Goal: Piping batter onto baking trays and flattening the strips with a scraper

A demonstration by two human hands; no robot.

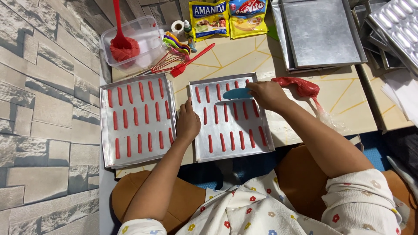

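Observation:
My left hand [187, 122] rests on the left rim of a metal baking tray [261, 148] that carries rows of red dough strips [232, 140]. My right hand [266, 95] hovers over the tray's far right corner and holds a flat blue scraper [236, 93] by one end, its blade lying over the strips. A second metal tray [106, 150] full of the same red strips lies just to the left. A plastic piping bag with red dough [300, 86] lies on the table right of my right hand.
At the back left stands a clear plastic tub [148, 32] with red dough and a red spatula [118, 26]. Next to it lie a red whisk [167, 63], a red brush [191, 60] and coloured spoons. Two yellow packets [226, 18] and stacked empty trays [322, 32] fill the back right.

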